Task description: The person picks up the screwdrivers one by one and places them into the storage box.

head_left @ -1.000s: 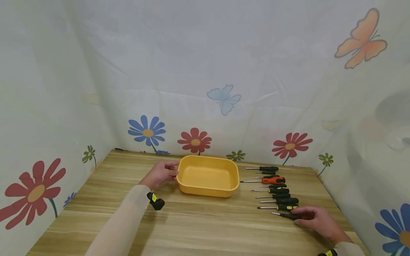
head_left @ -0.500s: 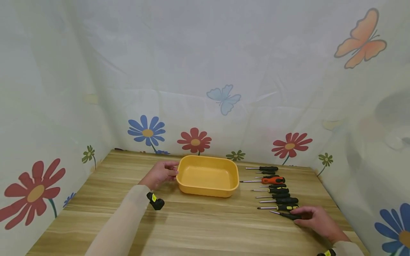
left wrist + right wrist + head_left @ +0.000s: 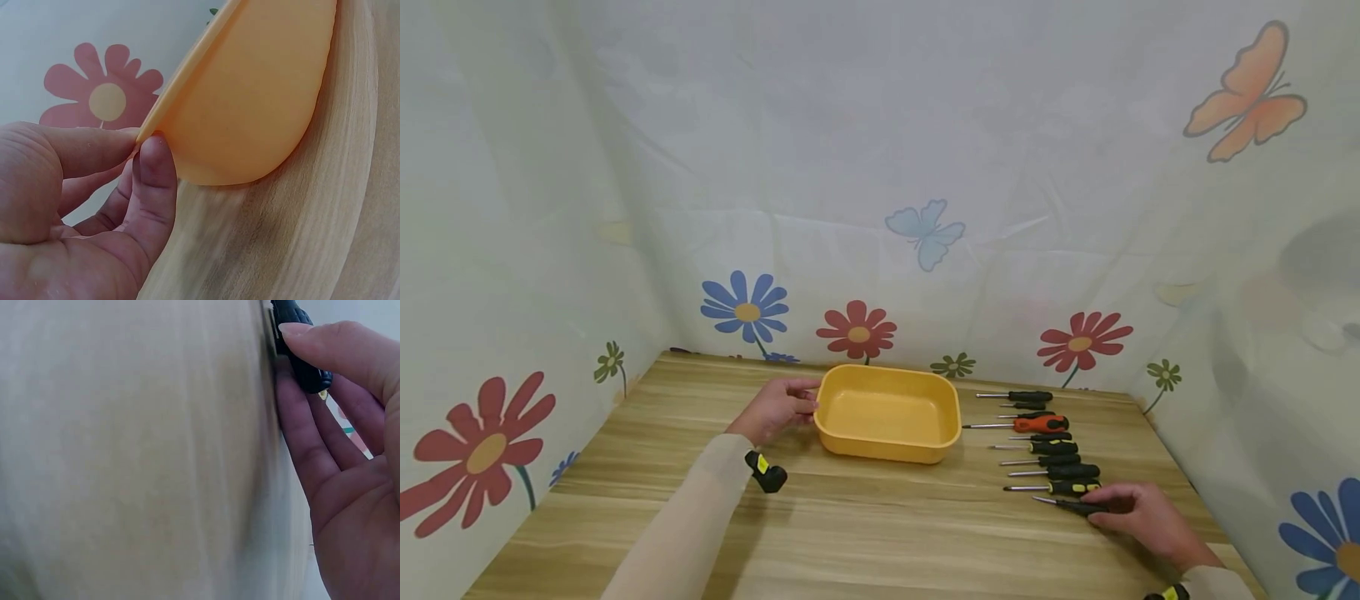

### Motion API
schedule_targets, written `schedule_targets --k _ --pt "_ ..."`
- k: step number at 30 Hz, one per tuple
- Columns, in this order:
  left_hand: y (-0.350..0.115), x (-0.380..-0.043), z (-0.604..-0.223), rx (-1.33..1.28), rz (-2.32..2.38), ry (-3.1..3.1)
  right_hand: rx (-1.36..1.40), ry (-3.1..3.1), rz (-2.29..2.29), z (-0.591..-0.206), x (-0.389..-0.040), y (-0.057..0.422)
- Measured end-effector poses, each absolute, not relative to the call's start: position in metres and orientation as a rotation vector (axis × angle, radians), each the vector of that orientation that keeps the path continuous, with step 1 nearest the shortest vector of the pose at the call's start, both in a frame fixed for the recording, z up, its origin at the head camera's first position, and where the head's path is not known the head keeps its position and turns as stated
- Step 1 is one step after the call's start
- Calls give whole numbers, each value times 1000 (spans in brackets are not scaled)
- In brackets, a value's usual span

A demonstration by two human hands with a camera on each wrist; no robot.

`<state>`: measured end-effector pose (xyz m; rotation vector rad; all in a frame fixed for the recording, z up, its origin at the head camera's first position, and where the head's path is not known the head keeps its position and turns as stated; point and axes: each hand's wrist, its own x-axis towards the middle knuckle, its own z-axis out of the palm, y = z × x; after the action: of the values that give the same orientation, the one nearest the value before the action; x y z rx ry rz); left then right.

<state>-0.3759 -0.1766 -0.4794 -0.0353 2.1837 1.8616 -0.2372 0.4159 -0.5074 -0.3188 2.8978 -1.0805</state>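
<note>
A yellow plastic basin (image 3: 887, 408) stands on the wooden table, with nothing inside it. My left hand (image 3: 777, 410) pinches its left rim between thumb and fingers, as the left wrist view shows close up on the basin wall (image 3: 256, 94). At the right, my right hand (image 3: 1146, 518) holds the black handle of a small screwdriver (image 3: 1078, 506), the nearest of a column of them. Thumb and fingers of the right hand (image 3: 350, 425) lie on either side of that handle (image 3: 306, 362) in the right wrist view. Its shaft points left.
Several screwdrivers lie side by side right of the basin, tips leftward: one with an orange handle (image 3: 1040, 424), one black and yellow (image 3: 1073, 487), others black (image 3: 1030, 396). White floral cloth walls (image 3: 925, 292) close off the table's (image 3: 850, 533) back and sides.
Almost nothing differs. Both hands keep their places on the basin rim and the screwdriver; the whole head view has shifted very slightly.
</note>
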Motion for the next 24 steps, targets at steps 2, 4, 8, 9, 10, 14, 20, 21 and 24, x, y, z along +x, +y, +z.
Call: schedule_targets --k 2,4,8,9,10,14,20,21,24 --pt "-176 -375 -479 -45 1868 2177 -313 2877 -1120 -506 -237 416" --pt "-176 -375 -479 -50 1872 2173 -293 2854 -1158 -506 -236 415" --pt "-175 -373 -478 -57 1883 2173 -206 2822 -1242 -505 -236 411" --pt "-175 -372 -478 -54 1881 2178 -173 2814 -1265 -505 -236 409" --pt "-175 -371 -478 -52 1880 2180 -147 2812 -1279 -504 -237 408" --pt "-174 -370 -478 -47 1874 2192 -82 2800 -1324 -502 -240 406" --pt "-174 -371 -479 -52 1872 2196 -44 2827 -1303 -499 -244 401" --pt "-174 -372 -480 -54 1875 2194 -31 2833 -1302 -498 -245 399" --pt "-174 -371 -479 -64 1888 2185 -21 2855 -1285 -496 -246 395"
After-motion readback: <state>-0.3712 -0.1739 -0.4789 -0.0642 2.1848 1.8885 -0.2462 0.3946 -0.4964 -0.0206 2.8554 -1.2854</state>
